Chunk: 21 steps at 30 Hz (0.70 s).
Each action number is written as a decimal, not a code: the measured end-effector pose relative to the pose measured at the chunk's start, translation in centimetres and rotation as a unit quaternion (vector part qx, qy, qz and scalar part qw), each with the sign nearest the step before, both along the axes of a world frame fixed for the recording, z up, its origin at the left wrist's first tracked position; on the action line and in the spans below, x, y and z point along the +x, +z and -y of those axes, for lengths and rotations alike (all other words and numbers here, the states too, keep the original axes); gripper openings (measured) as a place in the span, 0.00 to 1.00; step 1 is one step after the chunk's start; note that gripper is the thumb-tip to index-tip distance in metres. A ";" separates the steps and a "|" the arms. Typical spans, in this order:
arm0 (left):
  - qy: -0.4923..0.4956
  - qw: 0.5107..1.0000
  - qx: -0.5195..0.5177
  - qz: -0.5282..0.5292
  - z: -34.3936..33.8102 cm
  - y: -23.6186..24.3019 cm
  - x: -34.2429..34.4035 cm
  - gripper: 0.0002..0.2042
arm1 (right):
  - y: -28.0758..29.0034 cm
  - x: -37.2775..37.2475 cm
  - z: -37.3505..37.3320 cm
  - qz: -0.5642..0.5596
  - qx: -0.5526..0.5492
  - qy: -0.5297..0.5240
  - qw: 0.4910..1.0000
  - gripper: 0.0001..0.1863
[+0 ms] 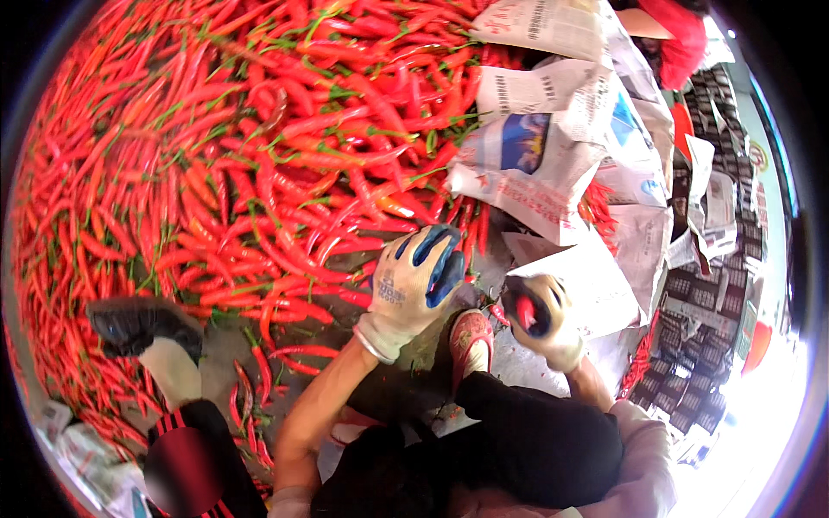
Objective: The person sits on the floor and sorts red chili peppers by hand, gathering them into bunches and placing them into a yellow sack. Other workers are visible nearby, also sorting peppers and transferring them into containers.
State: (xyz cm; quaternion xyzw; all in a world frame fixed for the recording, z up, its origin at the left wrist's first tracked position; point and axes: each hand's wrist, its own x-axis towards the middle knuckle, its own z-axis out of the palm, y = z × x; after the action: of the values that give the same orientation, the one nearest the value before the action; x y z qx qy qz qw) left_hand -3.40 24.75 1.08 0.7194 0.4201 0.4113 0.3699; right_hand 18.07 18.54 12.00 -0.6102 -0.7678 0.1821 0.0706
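My left hand (417, 286), in a cream glove with blue coating, is raised over the edge of the heap of red chilies (294, 164), its fingers curled; what they hold, if anything, I cannot make out. My right hand (542, 319), gloved alike, is closed round a red chili (525, 312) beside a white printed paper sheet (596, 289). More printed paper bags or sheets (527, 142) lie over chilies at the right of the heap.
My red shoe (471, 337) is below my hands. Another person's black shoe (138, 326) rests among chilies at left. A red-sleeved person (682, 47) is at top right. Dark-patterned stacks (699, 363) line the right; loose paper (86, 457) lies at lower left.
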 end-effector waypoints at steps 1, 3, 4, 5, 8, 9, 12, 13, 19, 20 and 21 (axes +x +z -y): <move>-0.014 0.999 -0.008 0.030 -1.0 1.5 0.7 0.21 | 2.2 0.4 0.2 -0.008 0.039 0.040 0.998 0.24; -0.006 0.997 -0.027 0.071 -2.3 2.7 2.5 0.22 | 3.9 1.5 0.7 -0.056 0.206 -0.139 0.967 0.18; -0.011 0.995 -0.030 0.096 -3.1 3.2 3.4 0.22 | 4.7 2.5 -0.1 -0.110 0.219 -0.216 0.945 0.13; -0.017 0.992 -0.033 0.120 -3.9 3.8 4.1 0.22 | 6.7 3.3 -1.5 -0.030 0.217 -0.259 0.941 0.14; -0.025 0.990 -0.035 0.134 -6.0 5.2 6.8 0.22 | 8.0 6.7 -5.0 0.102 0.130 -0.312 0.936 0.16; -0.021 0.990 -0.044 0.130 -6.3 5.3 7.7 0.22 | 6.6 10.1 -5.4 0.121 0.078 -0.333 0.932 0.18; -0.012 0.991 -0.049 0.125 -6.2 4.9 8.3 0.24 | 2.7 14.4 -7.7 0.174 0.025 -0.296 0.939 0.22; -0.005 0.992 -0.043 0.121 -6.1 5.0 8.2 0.24 | 2.5 14.8 -8.2 0.219 -0.050 -0.290 0.930 0.23; -0.084 0.992 -0.056 0.075 -4.2 3.8 9.5 0.41 | -1.9 19.1 -6.2 0.045 -0.235 -0.271 0.933 0.20; -0.099 0.990 -0.085 0.047 -3.7 4.0 10.5 0.42 | -1.7 18.8 -5.1 0.029 -0.195 -0.266 0.944 0.18; -0.112 0.987 -0.116 0.015 -3.3 4.5 11.3 0.44 | -1.9 18.7 -4.2 0.007 -0.157 -0.260 0.953 0.16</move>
State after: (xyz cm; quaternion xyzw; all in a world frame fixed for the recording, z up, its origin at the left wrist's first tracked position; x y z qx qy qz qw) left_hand 7.93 28.07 5.60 0.7080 0.3761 0.3263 0.5009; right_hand 36.72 22.76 10.11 -0.7932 -0.5450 0.2714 0.0137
